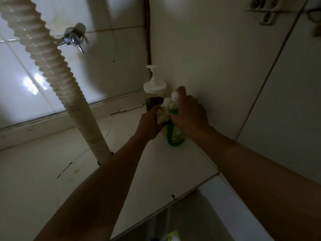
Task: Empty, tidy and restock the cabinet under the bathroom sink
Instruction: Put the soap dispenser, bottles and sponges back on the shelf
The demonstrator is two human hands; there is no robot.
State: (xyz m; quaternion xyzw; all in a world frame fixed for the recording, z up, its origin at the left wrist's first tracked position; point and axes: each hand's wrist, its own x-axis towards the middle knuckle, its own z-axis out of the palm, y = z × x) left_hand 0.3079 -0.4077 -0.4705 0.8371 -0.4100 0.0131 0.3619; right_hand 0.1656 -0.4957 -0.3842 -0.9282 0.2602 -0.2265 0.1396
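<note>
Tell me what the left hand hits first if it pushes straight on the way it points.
Most likely the pump bottle, standing just beyond the left hand and the pale bottle it grips; the gap between them is hard to judge.

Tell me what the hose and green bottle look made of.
Hose: likely flexible plastic, cream, ribbed, with glossy highlights. Green bottle, gripped by the right hand: probably clear plastic, since green liquid shows through; white cap looks opaque plastic.

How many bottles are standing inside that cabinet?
3: a pump bottle in the back corner, a pale bottle in the left hand, a green bottle in the right hand. Others may hide behind the hands.
</note>
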